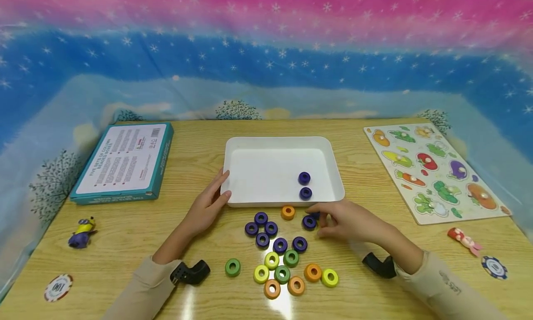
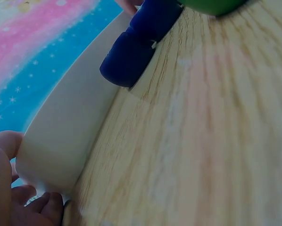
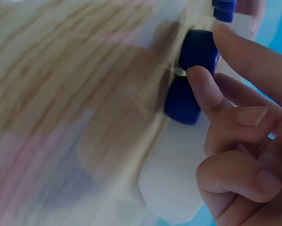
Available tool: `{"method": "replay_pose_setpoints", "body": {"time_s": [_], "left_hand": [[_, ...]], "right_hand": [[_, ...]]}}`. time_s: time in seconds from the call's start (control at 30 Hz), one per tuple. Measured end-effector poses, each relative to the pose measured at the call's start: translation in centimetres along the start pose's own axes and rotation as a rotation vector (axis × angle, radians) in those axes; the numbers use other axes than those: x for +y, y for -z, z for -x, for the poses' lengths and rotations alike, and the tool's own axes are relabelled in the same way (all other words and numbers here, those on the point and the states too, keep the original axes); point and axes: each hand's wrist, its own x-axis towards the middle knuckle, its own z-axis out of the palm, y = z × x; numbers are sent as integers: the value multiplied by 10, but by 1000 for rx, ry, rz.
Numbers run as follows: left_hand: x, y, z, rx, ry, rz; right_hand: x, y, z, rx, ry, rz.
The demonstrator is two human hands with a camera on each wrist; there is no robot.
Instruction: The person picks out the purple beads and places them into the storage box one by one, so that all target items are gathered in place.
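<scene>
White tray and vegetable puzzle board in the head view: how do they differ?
The white tray is plain with raised walls; the vegetable puzzle board is a thin panel with colorful pictures. The tray sits squarely, its long sides running left to right; the board lies slanted, off to the right. The tray holds two purple rings and the left hand touches it; no hand touches the board. Both rest on the table.

a purple ring [image 1: 315, 215] sits partly hidden by the right hand [image 1: 347, 220], fine print [image 1: 132, 145] on a teal box [image 1: 120, 165] illegibly small.
</scene>
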Motion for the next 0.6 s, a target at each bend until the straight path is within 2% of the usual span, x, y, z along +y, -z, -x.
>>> {"method": "replay_pose_setpoints", "body": {"time_s": [0.17, 0.43, 0.6], "left_hand": [[-1, 1, 0, -5, -4, -4], [1, 1, 0, -5, 3, 13], [-13, 0, -2, -2, -12, 10]], "right_hand": [[-1, -4, -2, 26, 35, 13], [-2, -11, -1, -30, 45, -39], [-6, -12, -1, -40, 33, -22]]}}
